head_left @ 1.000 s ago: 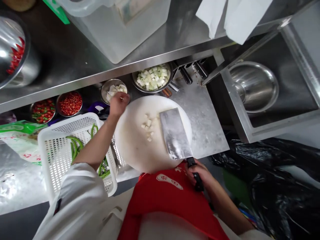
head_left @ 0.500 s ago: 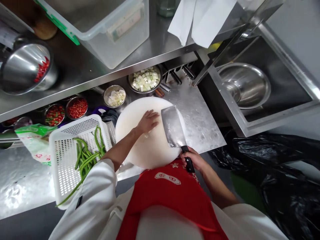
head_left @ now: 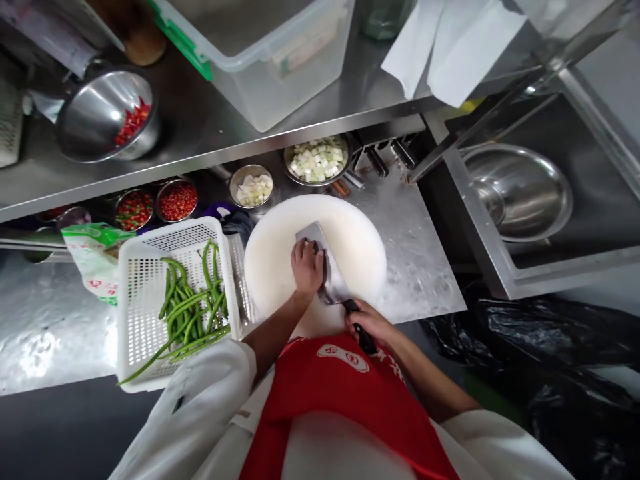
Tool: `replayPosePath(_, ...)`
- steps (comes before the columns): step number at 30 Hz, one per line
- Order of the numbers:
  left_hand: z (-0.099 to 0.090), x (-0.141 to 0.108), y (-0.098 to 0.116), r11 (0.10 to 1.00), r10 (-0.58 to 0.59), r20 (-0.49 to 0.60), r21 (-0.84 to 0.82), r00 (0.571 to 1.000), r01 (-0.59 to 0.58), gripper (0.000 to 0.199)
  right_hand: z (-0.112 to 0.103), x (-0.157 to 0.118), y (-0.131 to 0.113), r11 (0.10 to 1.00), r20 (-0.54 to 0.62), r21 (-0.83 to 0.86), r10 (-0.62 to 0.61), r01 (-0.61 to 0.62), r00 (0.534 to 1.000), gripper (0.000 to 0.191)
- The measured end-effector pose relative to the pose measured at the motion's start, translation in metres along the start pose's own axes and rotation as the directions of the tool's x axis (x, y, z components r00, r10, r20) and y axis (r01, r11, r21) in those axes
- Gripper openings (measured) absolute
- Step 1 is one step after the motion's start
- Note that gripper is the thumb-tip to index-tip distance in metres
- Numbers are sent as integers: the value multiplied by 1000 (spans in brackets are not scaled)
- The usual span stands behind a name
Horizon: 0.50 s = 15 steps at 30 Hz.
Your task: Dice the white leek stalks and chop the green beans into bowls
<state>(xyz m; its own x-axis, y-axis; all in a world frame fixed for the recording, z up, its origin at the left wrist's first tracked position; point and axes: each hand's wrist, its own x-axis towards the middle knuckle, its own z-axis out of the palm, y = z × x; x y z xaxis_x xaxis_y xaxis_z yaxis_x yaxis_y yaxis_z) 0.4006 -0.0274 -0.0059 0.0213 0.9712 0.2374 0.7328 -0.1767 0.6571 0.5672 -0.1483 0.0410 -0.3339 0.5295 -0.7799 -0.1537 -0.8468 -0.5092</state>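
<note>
My right hand (head_left: 369, 323) is closed around the black handle of a cleaver (head_left: 333, 280). The wide steel blade is tilted over a round white cutting board (head_left: 270, 230), pointing away from me and to the left. Against the blade's left side lies my left hand (head_left: 307, 268), fingers slightly bent and a little apart, with the back of the hand towards me. A dark reflection shows in the steel beside it. Left of the board, a white plastic basket (head_left: 131, 320) holds long green beans (head_left: 187, 310).
Behind the board stand a bowl of white-green cubes (head_left: 320, 160), a smaller bowl of pale slices (head_left: 253, 190) and bowls of chopped red chilli (head_left: 177, 201). A steel shelf (head_left: 225, 143) overhangs them. Knives sit in a rack (head_left: 380, 160); a sink (head_left: 520, 273) lies right.
My left hand, earlier spread over the board, now touches the blade. The cleaver has swung left across the board and tilted. The view has shifted, so the surroundings appear further right.
</note>
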Motion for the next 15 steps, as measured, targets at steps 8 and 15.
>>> replayPosePath(8, -34, 101, -48, 991, -132, -247, -19, 960, 131, 29, 60, 57, -92, 992, 90, -42, -117, 122, 989, 25)
replayPosePath(15, -60, 248, -117, 978, -132, -204, 132, 970, 161, 29, 108, 109, -166, 951, 99, -29, -304, 308, 948, 23)
